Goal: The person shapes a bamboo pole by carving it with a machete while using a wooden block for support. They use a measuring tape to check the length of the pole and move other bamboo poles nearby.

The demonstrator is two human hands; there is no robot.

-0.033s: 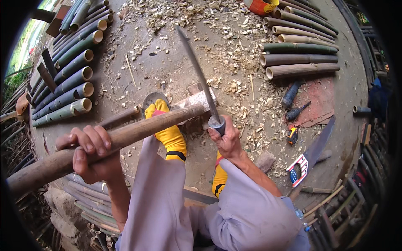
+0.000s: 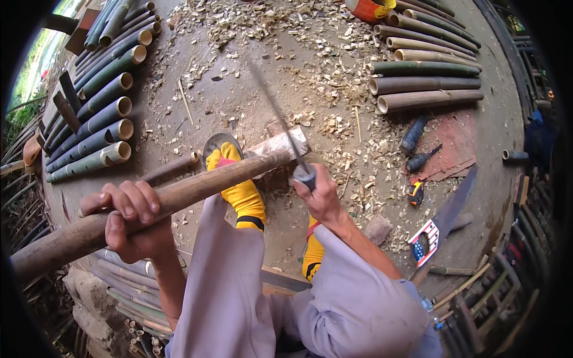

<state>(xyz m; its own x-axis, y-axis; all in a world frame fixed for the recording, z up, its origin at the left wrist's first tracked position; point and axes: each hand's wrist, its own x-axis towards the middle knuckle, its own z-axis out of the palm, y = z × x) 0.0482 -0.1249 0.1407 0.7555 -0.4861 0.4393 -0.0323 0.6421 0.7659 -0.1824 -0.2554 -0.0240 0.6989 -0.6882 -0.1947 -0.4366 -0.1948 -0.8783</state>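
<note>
My left hand (image 2: pixel 136 222) is closed around a long brown bamboo pole (image 2: pixel 221 181). The pole slants up to the right, and its far end lies over a pale wooden block (image 2: pixel 276 144) on the ground. My right hand (image 2: pixel 323 197) grips the grey handle of a machete (image 2: pixel 278 111). Its long blade points up and away to the left, blurred by motion, close beside the pole's end. Beneath the pole is my left foot in a yellow sock (image 2: pixel 243 200) and dark sandal.
Cut bamboo lengths lie in rows at left (image 2: pixel 89 161) and right (image 2: pixel 427 85). Wood chips (image 2: pixel 334 65) litter the ground. To the right are a handsaw (image 2: pixel 447 212), a tape measure (image 2: pixel 416 194), two dark tools on a red board (image 2: pixel 453 143). An orange-red container (image 2: pixel 367 9) stands at the top.
My right hand has shifted slightly left, and the machete blade has swung a little down and turned edge-on, now blurred. The left hand and the pole look almost unmoved.
</note>
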